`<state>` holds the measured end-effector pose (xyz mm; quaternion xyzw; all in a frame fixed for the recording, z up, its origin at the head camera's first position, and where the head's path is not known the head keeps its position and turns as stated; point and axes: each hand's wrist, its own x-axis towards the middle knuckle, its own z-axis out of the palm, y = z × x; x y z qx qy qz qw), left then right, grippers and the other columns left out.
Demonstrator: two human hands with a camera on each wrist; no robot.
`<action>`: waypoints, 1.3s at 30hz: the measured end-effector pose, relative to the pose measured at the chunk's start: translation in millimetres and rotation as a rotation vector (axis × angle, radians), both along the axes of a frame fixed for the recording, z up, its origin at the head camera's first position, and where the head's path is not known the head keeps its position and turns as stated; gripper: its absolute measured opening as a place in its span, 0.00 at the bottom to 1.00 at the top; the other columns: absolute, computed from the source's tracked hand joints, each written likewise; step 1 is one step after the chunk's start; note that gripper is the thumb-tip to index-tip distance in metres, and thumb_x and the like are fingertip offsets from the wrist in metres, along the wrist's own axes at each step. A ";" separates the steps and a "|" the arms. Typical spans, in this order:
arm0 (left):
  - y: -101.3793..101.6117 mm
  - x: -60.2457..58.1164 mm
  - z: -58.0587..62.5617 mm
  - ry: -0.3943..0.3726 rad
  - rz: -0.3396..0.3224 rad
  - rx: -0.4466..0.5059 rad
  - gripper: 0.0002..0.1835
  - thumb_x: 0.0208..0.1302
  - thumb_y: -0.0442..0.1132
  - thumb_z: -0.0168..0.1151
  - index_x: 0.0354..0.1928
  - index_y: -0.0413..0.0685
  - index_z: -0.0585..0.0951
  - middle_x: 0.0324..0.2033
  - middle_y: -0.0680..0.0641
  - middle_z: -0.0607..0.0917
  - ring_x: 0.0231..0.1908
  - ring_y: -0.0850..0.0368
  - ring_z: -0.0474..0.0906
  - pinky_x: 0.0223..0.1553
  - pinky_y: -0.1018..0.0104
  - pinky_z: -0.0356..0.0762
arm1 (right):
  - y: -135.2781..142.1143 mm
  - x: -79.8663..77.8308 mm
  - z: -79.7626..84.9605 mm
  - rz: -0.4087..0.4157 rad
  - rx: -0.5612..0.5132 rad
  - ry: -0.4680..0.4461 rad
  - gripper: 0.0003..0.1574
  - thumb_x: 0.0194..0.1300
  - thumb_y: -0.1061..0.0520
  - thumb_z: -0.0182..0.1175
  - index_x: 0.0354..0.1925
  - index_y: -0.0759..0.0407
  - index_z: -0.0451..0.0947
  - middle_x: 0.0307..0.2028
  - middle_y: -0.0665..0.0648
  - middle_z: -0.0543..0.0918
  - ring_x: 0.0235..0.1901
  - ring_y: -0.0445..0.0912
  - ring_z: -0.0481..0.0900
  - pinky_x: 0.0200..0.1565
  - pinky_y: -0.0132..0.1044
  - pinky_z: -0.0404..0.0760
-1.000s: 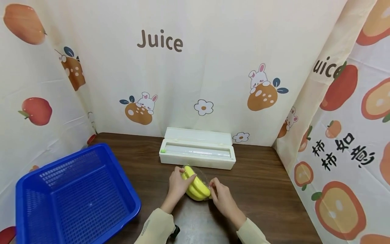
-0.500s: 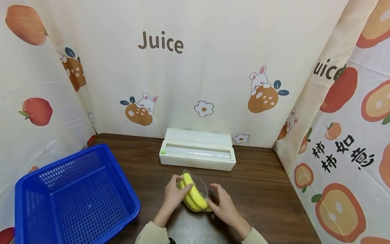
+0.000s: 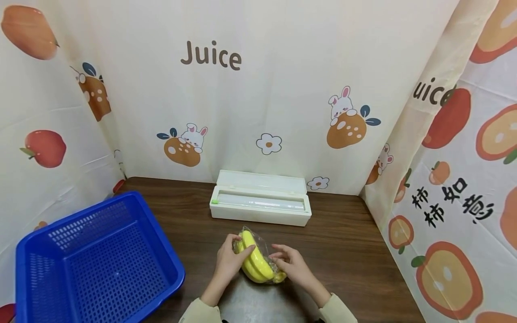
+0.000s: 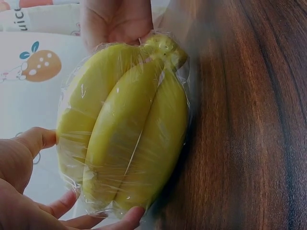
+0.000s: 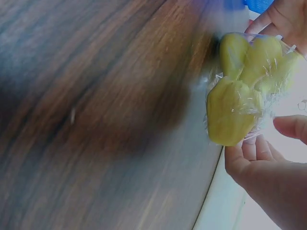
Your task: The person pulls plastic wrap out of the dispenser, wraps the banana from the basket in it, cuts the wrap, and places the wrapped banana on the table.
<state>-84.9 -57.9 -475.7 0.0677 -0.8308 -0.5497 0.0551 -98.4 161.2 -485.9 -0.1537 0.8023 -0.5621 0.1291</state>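
Observation:
A bunch of yellow bananas (image 3: 255,264) lies wrapped in clear cling film (image 3: 261,246) at the near middle of the table. My left hand (image 3: 229,259) holds the tip end, its thumb on one side and fingertips on the other, as the left wrist view shows. The stem end, covered in crinkled film, points towards my right hand (image 3: 296,268). In the right wrist view, the right fingers (image 5: 254,151) rest against the film behind the bunch (image 5: 231,112), and the thumb (image 5: 291,127) stands apart from it. The bunch hides some fingertips.
Behind the hands, a white cling film dispenser (image 3: 260,214) stands with its lid raised and a roll inside. To the left is a blue plastic basket (image 3: 163,244). Printed cloth (image 3: 242,103) encloses the back and sides of the brown wooden table (image 3: 343,233).
The wrapped bunch and both hands have come nearer to the person. My right hand, which pinched film at the stem end, has loosened and shifted; my left hand keeps its hold.

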 end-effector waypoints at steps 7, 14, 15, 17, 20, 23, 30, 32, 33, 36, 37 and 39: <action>-0.8 0.1 0.2 0.002 0.000 -0.002 0.25 0.62 0.46 0.77 0.53 0.38 0.79 0.54 0.33 0.84 0.53 0.38 0.81 0.51 0.44 0.80 | -3.9 -1.8 5.4 0.047 -0.004 -0.025 0.27 0.85 0.56 0.51 0.65 0.79 0.74 0.47 0.66 0.87 0.41 0.38 0.80 0.42 0.28 0.80; 3.0 1.3 2.7 0.012 0.023 0.009 0.26 0.63 0.46 0.77 0.53 0.37 0.79 0.54 0.32 0.84 0.56 0.35 0.80 0.55 0.39 0.79 | -11.5 5.2 8.0 0.046 0.042 0.090 0.20 0.75 0.57 0.66 0.56 0.72 0.84 0.44 0.64 0.88 0.39 0.37 0.82 0.43 0.31 0.84; 3.4 1.4 2.6 0.014 0.027 0.009 0.26 0.63 0.47 0.77 0.53 0.37 0.79 0.54 0.32 0.84 0.56 0.34 0.80 0.56 0.38 0.79 | -13.0 6.7 7.7 0.024 0.063 0.124 0.20 0.72 0.57 0.69 0.54 0.70 0.85 0.42 0.61 0.87 0.38 0.37 0.82 0.42 0.31 0.84; 4.2 1.4 1.7 0.018 0.032 0.013 0.26 0.63 0.47 0.77 0.54 0.36 0.79 0.54 0.31 0.84 0.57 0.33 0.80 0.56 0.38 0.79 | -16.6 10.5 8.5 -0.024 0.110 0.186 0.18 0.69 0.56 0.72 0.52 0.67 0.87 0.40 0.57 0.86 0.36 0.37 0.83 0.40 0.31 0.85; 5.2 1.2 0.3 0.015 0.033 0.023 0.29 0.65 0.48 0.76 0.59 0.37 0.77 0.56 0.29 0.83 0.58 0.31 0.79 0.56 0.37 0.79 | -23.7 17.0 11.2 -0.067 0.169 0.286 0.17 0.69 0.58 0.71 0.51 0.67 0.88 0.41 0.58 0.86 0.36 0.41 0.86 0.38 0.31 0.86; 6.6 2.1 0.7 0.036 0.031 0.027 0.34 0.66 0.47 0.75 0.68 0.38 0.75 0.60 0.28 0.81 0.60 0.30 0.78 0.57 0.35 0.78 | -31.3 23.7 13.1 -0.073 0.251 0.451 0.16 0.70 0.61 0.68 0.52 0.71 0.87 0.43 0.63 0.89 0.39 0.50 0.90 0.39 0.34 0.89; 13.8 5.5 0.6 0.113 0.034 0.013 0.31 0.69 0.43 0.72 0.68 0.33 0.78 0.61 0.28 0.81 0.62 0.29 0.78 0.61 0.35 0.77 | -42.2 36.4 17.9 -0.093 0.407 0.725 0.16 0.69 0.64 0.67 0.52 0.71 0.87 0.40 0.64 0.92 0.37 0.53 0.92 0.38 0.36 0.89; 15.7 5.8 -0.6 0.123 0.030 0.009 0.29 0.71 0.43 0.71 0.67 0.32 0.79 0.63 0.27 0.80 0.64 0.27 0.76 0.62 0.35 0.77 | -44.4 38.3 17.8 -0.118 0.417 0.758 0.15 0.67 0.63 0.68 0.51 0.69 0.88 0.40 0.63 0.92 0.36 0.51 0.92 0.36 0.35 0.89; 16.4 5.9 -1.1 0.124 0.029 0.006 0.28 0.72 0.43 0.70 0.67 0.33 0.79 0.63 0.26 0.80 0.64 0.27 0.75 0.63 0.34 0.76 | -45.5 39.2 17.2 -0.136 0.422 0.775 0.15 0.66 0.63 0.69 0.50 0.68 0.89 0.39 0.62 0.92 0.35 0.50 0.91 0.36 0.34 0.89; 18.0 6.7 -2.4 0.129 0.015 -0.004 0.28 0.74 0.41 0.68 0.69 0.32 0.77 0.65 0.24 0.77 0.66 0.25 0.73 0.65 0.33 0.74 | -49.0 42.1 14.2 -0.190 0.455 0.869 0.14 0.62 0.62 0.72 0.47 0.66 0.90 0.37 0.60 0.93 0.33 0.47 0.90 0.34 0.32 0.88; 18.4 7.0 -2.8 0.132 0.008 -0.004 0.28 0.74 0.40 0.66 0.70 0.32 0.76 0.65 0.23 0.76 0.66 0.24 0.72 0.65 0.33 0.73 | -50.2 43.3 12.8 -0.208 0.477 0.908 0.15 0.60 0.62 0.73 0.46 0.66 0.90 0.37 0.59 0.93 0.32 0.47 0.90 0.34 0.32 0.87; 19.2 8.0 -3.0 0.142 -0.011 -0.016 0.28 0.76 0.38 0.64 0.72 0.33 0.74 0.66 0.22 0.74 0.66 0.23 0.72 0.65 0.32 0.73 | -52.8 45.6 10.0 -0.232 0.525 0.990 0.16 0.56 0.62 0.76 0.45 0.65 0.91 0.37 0.58 0.93 0.31 0.46 0.89 0.34 0.30 0.87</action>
